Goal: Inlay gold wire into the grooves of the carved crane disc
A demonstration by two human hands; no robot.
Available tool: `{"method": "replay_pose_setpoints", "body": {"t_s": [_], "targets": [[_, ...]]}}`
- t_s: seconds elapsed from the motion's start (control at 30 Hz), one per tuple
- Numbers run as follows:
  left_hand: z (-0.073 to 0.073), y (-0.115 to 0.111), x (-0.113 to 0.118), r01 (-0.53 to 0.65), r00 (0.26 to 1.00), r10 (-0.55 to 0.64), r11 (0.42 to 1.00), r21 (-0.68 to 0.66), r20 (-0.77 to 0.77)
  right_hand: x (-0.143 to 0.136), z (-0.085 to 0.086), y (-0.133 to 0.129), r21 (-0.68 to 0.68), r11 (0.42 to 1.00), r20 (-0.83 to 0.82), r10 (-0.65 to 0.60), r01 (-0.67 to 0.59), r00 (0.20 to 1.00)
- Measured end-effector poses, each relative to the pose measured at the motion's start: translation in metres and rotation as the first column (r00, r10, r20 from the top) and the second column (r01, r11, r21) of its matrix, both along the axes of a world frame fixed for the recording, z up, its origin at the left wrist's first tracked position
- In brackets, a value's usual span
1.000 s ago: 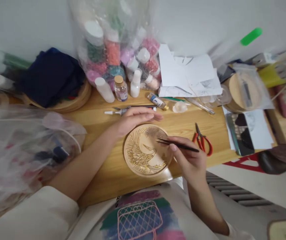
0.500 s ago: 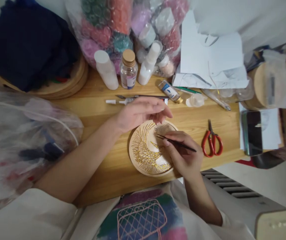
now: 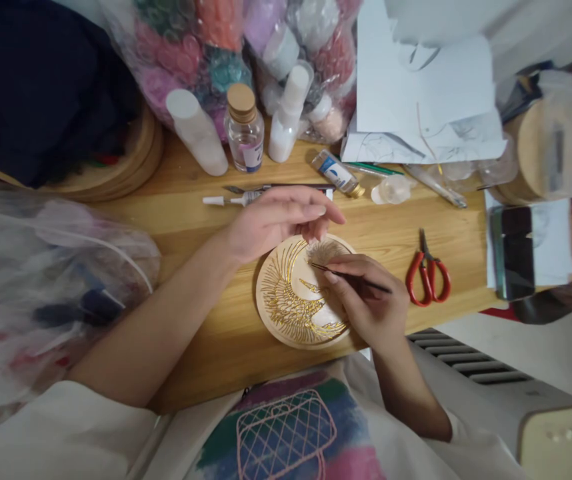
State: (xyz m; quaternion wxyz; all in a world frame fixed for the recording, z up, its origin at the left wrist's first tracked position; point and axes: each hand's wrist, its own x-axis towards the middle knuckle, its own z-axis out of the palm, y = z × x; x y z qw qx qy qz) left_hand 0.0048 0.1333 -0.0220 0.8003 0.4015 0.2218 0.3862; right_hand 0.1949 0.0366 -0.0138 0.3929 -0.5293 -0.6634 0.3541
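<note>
A round wooden disc (image 3: pixel 272 320) with raised gold, wing-like lines lies on the wooden table. My right hand (image 3: pixel 373 303) pinches dark tweezers (image 3: pixel 351 275) at the disc's right side, and their tips point left over its pale middle. Above the disc's upper edge hovers my left hand (image 3: pixel 286 217), palm toward the disc, fingers curved to the right; whether its fingertips hold anything is too small to tell. Behind that hand lie a thin dark tool (image 3: pixel 301 187) and a white-capped tube (image 3: pixel 221 200), partly covered by it.
Red-handled scissors (image 3: pixel 429 270) lie to the right, with a phone (image 3: pixel 513 253) beyond. Bottles (image 3: pixel 245 130), a small labelled vial (image 3: pixel 337 175) and papers (image 3: pixel 421 100) stand or lie at the back. A plastic bag (image 3: pixel 56 267) covers the left; a wooden round box (image 3: pixel 136 167) sits behind it.
The tweezers' tips have drawn closer together and shifted slightly left over the disc. My left hand's fingers have moved slightly. The whole view has shifted a little.
</note>
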Motion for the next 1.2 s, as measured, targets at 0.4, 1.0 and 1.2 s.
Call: {"method": "replay_pose_setpoints", "body": {"t_s": [0.4,1.0,1.2], "targets": [[-0.001,0.0,-0.001,0.008,1.0,-0.007,0.999,-0.033,0.03,-0.016,-0.002,-0.007,-0.034,0.968,-0.071,-0.252,0.25,0.965],[-0.001,-0.001,0.0,0.013,0.998,-0.008,0.997,-0.073,0.067,-0.018,-0.007,-0.009,-0.033,0.974,-0.064,-0.226,0.224,0.972],[0.0,-0.001,0.0,-0.004,0.998,0.007,0.998,-0.067,0.054,-0.018,-0.007,-0.009,-0.04,0.97,-0.035,-0.242,0.241,0.97]]}}
